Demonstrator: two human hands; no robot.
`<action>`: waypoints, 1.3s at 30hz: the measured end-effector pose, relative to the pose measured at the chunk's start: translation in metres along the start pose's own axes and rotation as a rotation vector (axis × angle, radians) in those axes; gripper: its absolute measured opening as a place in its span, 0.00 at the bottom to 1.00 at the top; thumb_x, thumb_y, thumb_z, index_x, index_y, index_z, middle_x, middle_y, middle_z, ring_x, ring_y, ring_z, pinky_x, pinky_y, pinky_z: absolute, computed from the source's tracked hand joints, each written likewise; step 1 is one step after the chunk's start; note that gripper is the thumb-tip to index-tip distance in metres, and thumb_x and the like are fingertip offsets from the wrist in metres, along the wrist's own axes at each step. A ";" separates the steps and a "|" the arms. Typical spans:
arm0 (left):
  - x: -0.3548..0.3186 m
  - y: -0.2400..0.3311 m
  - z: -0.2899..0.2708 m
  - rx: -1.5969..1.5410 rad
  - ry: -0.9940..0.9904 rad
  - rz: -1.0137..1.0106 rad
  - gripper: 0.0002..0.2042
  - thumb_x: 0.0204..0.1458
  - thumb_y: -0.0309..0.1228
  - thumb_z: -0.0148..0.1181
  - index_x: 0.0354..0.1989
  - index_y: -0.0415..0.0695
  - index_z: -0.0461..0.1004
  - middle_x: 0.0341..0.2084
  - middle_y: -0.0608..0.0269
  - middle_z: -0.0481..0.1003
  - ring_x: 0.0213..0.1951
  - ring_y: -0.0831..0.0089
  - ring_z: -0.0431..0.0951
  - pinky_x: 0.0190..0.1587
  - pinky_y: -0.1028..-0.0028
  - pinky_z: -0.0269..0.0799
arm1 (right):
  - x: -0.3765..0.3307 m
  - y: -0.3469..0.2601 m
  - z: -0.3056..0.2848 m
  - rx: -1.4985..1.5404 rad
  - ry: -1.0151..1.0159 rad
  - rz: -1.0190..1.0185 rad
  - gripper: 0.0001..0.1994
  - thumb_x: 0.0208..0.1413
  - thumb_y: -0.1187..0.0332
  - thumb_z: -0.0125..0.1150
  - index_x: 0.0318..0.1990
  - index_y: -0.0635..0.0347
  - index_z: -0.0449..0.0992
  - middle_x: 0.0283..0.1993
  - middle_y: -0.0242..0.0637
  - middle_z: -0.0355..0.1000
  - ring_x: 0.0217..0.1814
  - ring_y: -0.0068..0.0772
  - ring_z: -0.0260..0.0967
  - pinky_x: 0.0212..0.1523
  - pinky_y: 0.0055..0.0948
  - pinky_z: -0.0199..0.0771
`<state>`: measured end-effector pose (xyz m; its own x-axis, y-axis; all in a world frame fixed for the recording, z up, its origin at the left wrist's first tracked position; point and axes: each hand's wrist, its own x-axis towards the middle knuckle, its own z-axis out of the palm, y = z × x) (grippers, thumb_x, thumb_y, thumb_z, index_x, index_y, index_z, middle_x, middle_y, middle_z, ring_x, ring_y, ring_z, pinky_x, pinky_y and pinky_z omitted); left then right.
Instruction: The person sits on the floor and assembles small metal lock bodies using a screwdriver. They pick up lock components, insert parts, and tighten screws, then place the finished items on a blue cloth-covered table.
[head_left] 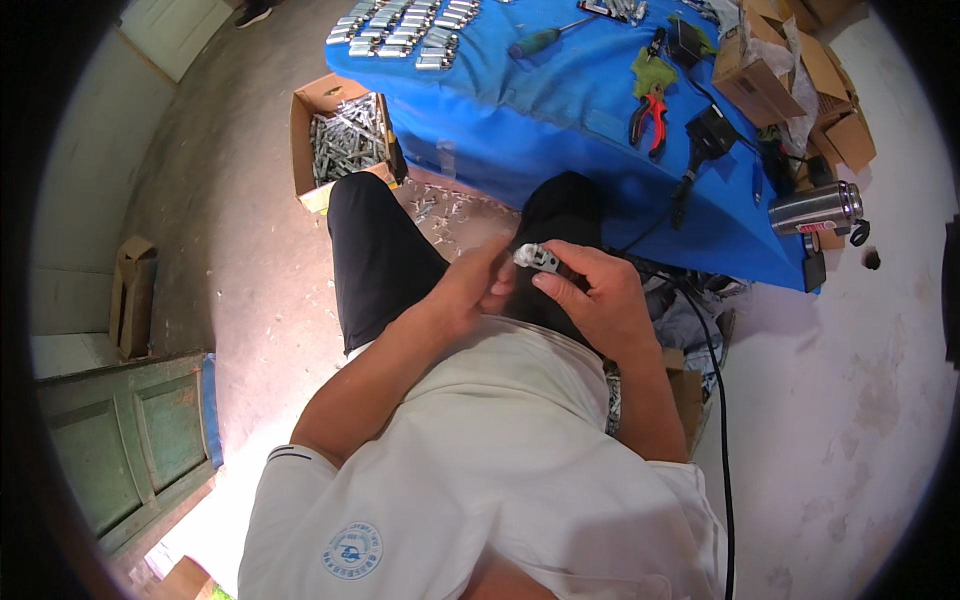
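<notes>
In the head view, both hands meet above the person's lap, just near of the blue surface. The right hand has its fingers clamped on a small silver metal part; the left hand touches it, fingers curled against it. Farther off lie red pliers, and to the left a cardboard box of metal pieces.

Small metal part mostly hidden between both hands, details unreadable.
</notes>
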<state>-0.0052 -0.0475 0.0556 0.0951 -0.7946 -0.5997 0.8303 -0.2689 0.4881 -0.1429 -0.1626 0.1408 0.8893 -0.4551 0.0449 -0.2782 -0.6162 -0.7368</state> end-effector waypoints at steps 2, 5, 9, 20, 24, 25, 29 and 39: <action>0.003 0.000 -0.008 0.049 0.043 0.021 0.22 0.61 0.50 0.43 0.20 0.49 0.61 0.14 0.72 0.58 0.16 0.82 0.53 0.17 0.81 0.45 | -0.003 0.001 -0.003 0.188 -0.020 0.096 0.16 0.52 0.64 0.64 0.46 0.63 0.76 0.26 0.33 0.70 0.26 0.24 0.63 0.30 0.26 0.65; 0.004 0.000 -0.008 0.115 0.064 0.080 0.23 0.60 0.53 0.41 0.20 0.49 0.61 0.14 0.72 0.58 0.16 0.81 0.52 0.18 0.80 0.45 | -0.004 0.004 0.000 0.330 -0.066 0.166 0.16 0.56 0.59 0.58 0.43 0.64 0.76 0.24 0.38 0.70 0.25 0.27 0.64 0.29 0.28 0.66; 0.013 -0.006 -0.014 0.109 0.025 0.110 0.24 0.57 0.56 0.42 0.20 0.49 0.64 0.14 0.71 0.59 0.15 0.80 0.51 0.19 0.77 0.43 | -0.001 0.010 0.002 0.320 -0.143 0.263 0.17 0.59 0.58 0.56 0.43 0.65 0.77 0.24 0.29 0.67 0.25 0.17 0.60 0.27 0.21 0.62; -0.006 -0.003 0.007 0.445 -0.153 0.315 0.25 0.59 0.56 0.42 0.34 0.45 0.74 0.22 0.73 0.71 0.23 0.86 0.64 0.23 0.83 0.56 | -0.005 0.013 0.023 0.489 -0.023 0.344 0.17 0.62 0.57 0.53 0.47 0.63 0.71 0.22 0.27 0.66 0.19 0.12 0.57 0.19 0.16 0.59; -0.019 0.002 0.023 0.424 -0.211 0.310 0.24 0.60 0.54 0.41 0.34 0.45 0.74 0.23 0.73 0.71 0.23 0.86 0.65 0.23 0.82 0.57 | -0.008 0.018 0.036 0.378 0.084 0.292 0.18 0.63 0.57 0.53 0.49 0.64 0.69 0.22 0.28 0.67 0.18 0.14 0.59 0.19 0.17 0.60; -0.019 0.001 0.022 0.432 -0.197 0.329 0.24 0.60 0.54 0.42 0.34 0.45 0.74 0.23 0.73 0.70 0.23 0.86 0.65 0.23 0.82 0.57 | -0.009 0.018 0.038 0.343 0.106 0.266 0.18 0.63 0.57 0.53 0.49 0.64 0.68 0.22 0.29 0.67 0.18 0.15 0.60 0.19 0.17 0.61; -0.016 -0.003 0.021 0.377 -0.171 0.357 0.22 0.61 0.52 0.43 0.31 0.45 0.72 0.22 0.72 0.68 0.23 0.83 0.63 0.23 0.82 0.55 | -0.008 0.013 0.037 0.332 0.116 0.274 0.19 0.62 0.56 0.53 0.50 0.65 0.67 0.25 0.33 0.71 0.20 0.17 0.63 0.20 0.19 0.63; -0.020 -0.003 0.013 0.189 -0.287 0.247 0.23 0.58 0.56 0.47 0.25 0.48 0.65 0.20 0.70 0.63 0.22 0.83 0.59 0.20 0.82 0.50 | -0.006 0.004 0.015 -0.035 0.143 0.026 0.15 0.58 0.56 0.56 0.42 0.59 0.72 0.30 0.46 0.75 0.32 0.51 0.74 0.30 0.41 0.72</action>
<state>-0.0162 -0.0379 0.0743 0.1002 -0.9598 -0.2621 0.6841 -0.1248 0.7186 -0.1445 -0.1529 0.1275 0.8217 -0.5565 0.1232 -0.3152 -0.6237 -0.7153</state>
